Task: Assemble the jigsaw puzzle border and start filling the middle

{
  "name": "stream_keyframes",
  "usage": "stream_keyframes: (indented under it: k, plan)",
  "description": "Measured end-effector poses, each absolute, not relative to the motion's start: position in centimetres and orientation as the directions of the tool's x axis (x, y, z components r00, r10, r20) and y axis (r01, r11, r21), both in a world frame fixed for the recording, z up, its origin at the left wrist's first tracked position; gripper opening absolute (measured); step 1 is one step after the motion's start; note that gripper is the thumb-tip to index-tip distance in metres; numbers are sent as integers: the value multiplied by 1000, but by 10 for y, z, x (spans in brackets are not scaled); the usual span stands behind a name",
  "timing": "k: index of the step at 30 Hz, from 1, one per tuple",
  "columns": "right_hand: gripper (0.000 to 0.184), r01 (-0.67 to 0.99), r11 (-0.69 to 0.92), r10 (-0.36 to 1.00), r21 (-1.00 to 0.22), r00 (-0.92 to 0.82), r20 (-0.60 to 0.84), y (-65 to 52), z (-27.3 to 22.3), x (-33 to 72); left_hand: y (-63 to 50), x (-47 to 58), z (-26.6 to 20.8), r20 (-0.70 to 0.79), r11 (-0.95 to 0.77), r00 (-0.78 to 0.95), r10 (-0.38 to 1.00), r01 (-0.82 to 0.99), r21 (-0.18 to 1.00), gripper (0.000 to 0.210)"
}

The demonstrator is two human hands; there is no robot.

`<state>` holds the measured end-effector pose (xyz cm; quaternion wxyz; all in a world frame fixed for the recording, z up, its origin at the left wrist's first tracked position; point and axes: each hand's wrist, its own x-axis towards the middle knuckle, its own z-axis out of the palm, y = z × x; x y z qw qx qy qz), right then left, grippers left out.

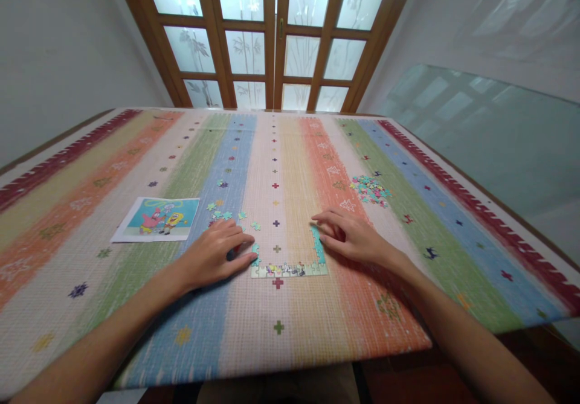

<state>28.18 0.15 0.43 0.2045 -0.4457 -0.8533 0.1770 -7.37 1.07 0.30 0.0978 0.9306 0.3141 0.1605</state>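
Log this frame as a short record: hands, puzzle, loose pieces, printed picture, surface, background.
Left hand: by the puzzle's left strip; grip unclear
Right hand: by its right strip; grip unclear
Partial puzzle: near row with a side strip at each end, far side open
Loose pieces: small scatter beyond the left hand; denser cluster beyond the right
Printed picture: cartoon figures, left of the left hand
Surface: striped tablecloth
Background: wooden doors, frosted panes
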Motion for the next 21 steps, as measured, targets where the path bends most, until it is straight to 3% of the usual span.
stream_keyframes:
  k: [11, 21]
  plan:
    - [35, 716, 516, 852, -470, -486, 194, 4, 4, 282, 6, -70, 2, 230, -764, 736, 636, 561, 317, 21]
    - [29, 718, 486, 873, -497, -425, 239, 6, 5, 282, 3, -68, 2, 184, -620, 632, 753, 588, 519, 17]
